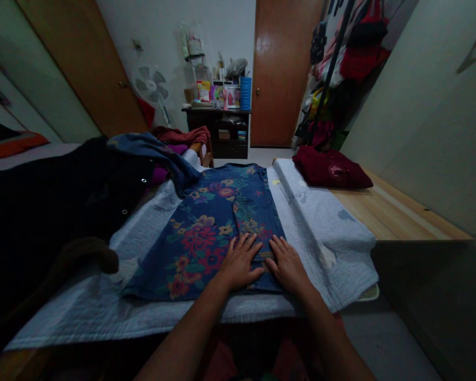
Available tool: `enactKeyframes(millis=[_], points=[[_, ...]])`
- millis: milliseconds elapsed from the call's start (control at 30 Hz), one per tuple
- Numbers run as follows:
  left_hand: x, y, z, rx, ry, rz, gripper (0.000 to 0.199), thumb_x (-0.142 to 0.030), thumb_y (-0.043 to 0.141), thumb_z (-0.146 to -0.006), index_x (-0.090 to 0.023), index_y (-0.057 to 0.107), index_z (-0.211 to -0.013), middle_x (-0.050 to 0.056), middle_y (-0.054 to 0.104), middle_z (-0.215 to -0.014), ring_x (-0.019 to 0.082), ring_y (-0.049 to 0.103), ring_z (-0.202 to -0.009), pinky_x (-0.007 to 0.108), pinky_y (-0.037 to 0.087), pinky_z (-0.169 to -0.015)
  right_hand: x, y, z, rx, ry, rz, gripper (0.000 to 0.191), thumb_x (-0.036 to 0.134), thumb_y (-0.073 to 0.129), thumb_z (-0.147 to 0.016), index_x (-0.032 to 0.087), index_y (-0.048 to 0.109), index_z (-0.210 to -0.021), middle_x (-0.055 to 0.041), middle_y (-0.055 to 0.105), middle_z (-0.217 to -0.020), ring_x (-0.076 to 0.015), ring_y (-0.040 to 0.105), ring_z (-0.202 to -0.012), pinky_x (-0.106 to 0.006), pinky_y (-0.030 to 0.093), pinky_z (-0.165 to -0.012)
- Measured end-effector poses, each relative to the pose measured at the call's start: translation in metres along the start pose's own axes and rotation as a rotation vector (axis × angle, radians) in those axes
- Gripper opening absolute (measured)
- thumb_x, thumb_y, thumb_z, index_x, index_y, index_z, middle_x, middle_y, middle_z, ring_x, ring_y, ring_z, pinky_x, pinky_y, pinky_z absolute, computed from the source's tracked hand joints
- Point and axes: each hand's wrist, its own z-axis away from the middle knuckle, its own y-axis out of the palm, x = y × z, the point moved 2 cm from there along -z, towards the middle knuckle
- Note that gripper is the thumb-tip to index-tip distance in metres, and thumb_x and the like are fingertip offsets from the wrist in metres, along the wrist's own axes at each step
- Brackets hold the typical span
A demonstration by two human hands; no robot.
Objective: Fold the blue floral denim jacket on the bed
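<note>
A dark blue garment (198, 248) with red and yellow flowers lies spread on a pale quilted cloth (135, 233). Its right side is folded inward over the middle, and one blue sleeve (143, 148) stretches out to the upper left. My left hand (241, 262) rests flat on the folded part near the bottom, fingers spread. Close beside it on the right, my right hand (289, 264) lies with its fingers stretched over the garment's right edge. Neither hand grips the fabric.
Dark clothing (55, 206) is heaped at the left. A folded maroon garment (333, 168) sits on the wooden surface (396, 211) at the right. Further back are a fan (153, 84), a dark cabinet (218, 135) and a wooden door (281, 74).
</note>
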Motion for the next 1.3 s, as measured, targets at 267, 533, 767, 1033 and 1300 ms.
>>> enactKeyframes(millis=[267, 533, 767, 1033, 1300], points=[[0.000, -0.003, 0.001, 0.018, 0.011, 0.014, 0.070, -0.047, 0.065, -0.080, -0.035, 0.040, -0.145, 0.002, 0.022, -0.162, 0.031, 0.014, -0.149, 0.060, 0.010, -0.118, -0.003, -0.042, -0.033, 0.180, 0.014, 0.062, 0.033, 0.030, 0.043, -0.094, 0.017, 0.067, -0.113, -0.0140, 0.069, -0.118, -0.0251, 0.065, -0.109, -0.035, 0.045, -0.095], [-0.001, -0.003, 0.000, 0.029, -0.008, 0.028, 0.072, -0.045, 0.067, -0.079, -0.034, 0.041, -0.145, 0.003, 0.021, -0.162, 0.031, 0.012, -0.149, 0.060, 0.007, -0.118, 0.002, -0.031, -0.131, -0.050, -0.100, 0.056, 0.046, 0.022, 0.041, -0.094, 0.006, 0.050, -0.137, -0.0176, 0.047, -0.146, -0.0215, 0.042, -0.136, -0.031, 0.030, -0.112], [0.000, -0.005, -0.001, 0.051, -0.023, 0.083, 0.074, -0.045, 0.069, -0.077, -0.036, 0.040, -0.145, 0.002, 0.022, -0.162, 0.032, 0.012, -0.149, 0.062, 0.006, -0.118, -0.022, 0.000, -0.167, -0.060, 0.026, 0.062, 0.047, 0.029, 0.043, -0.096, 0.008, 0.049, -0.137, -0.0167, 0.046, -0.147, -0.0244, 0.040, -0.137, -0.037, 0.027, -0.114], [0.001, -0.011, -0.003, 0.114, -0.062, 0.203, 0.068, -0.054, 0.061, -0.083, -0.033, 0.042, -0.145, 0.003, 0.022, -0.162, 0.032, 0.011, -0.149, 0.061, 0.007, -0.118, -0.028, 0.013, -0.164, -0.121, 0.040, 0.047, 0.047, 0.030, 0.042, -0.096, 0.013, 0.049, -0.138, -0.0127, 0.044, -0.150, -0.0235, 0.037, -0.139, -0.041, 0.025, -0.115], [-0.004, -0.047, -0.063, -0.033, -0.202, 0.127, 0.040, -0.027, 0.038, -0.094, -0.026, 0.056, -0.131, 0.005, 0.057, -0.139, 0.022, 0.050, -0.130, 0.045, 0.035, -0.112, -0.036, 0.017, -0.169, -0.119, 0.023, -0.006, 0.046, 0.025, 0.044, -0.094, 0.011, 0.051, -0.137, -0.0139, 0.045, -0.149, -0.0242, 0.036, -0.139, -0.043, 0.025, -0.115]])
